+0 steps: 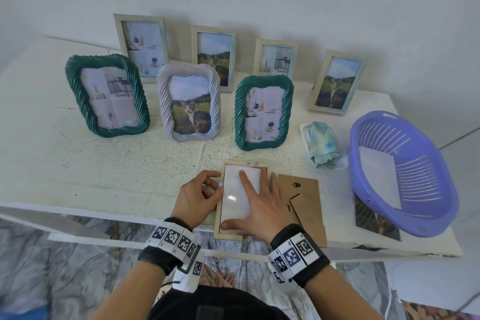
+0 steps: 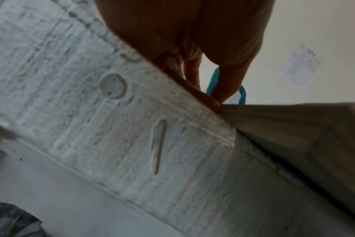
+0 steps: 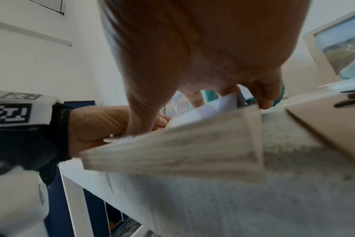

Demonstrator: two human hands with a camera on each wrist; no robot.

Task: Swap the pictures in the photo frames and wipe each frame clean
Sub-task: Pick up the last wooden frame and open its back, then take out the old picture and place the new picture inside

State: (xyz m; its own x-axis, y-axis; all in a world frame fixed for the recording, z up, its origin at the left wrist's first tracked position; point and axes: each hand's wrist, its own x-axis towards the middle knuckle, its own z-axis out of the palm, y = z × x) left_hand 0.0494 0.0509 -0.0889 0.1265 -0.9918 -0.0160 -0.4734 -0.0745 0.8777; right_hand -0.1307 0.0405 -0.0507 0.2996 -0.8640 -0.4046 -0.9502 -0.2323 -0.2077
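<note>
1. Pressing my right hand (image 1: pixel 259 205) flat, fingers straight, on the picture (image 1: pixel 239 197) inside the face-down frame (image 1: pixel 217 226) at the near table edge.
2. My left hand (image 1: pixel 198 199) pinches the frame's left rail.
3. I judge the picture thin and floppy — lift it by an edge; the frame is light and stiff — hold its rails.

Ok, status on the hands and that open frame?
Left hand pinches frame edge. Right hand flat on white sheet inside. Backing board off, beside frame. Nothing blocking.
</note>
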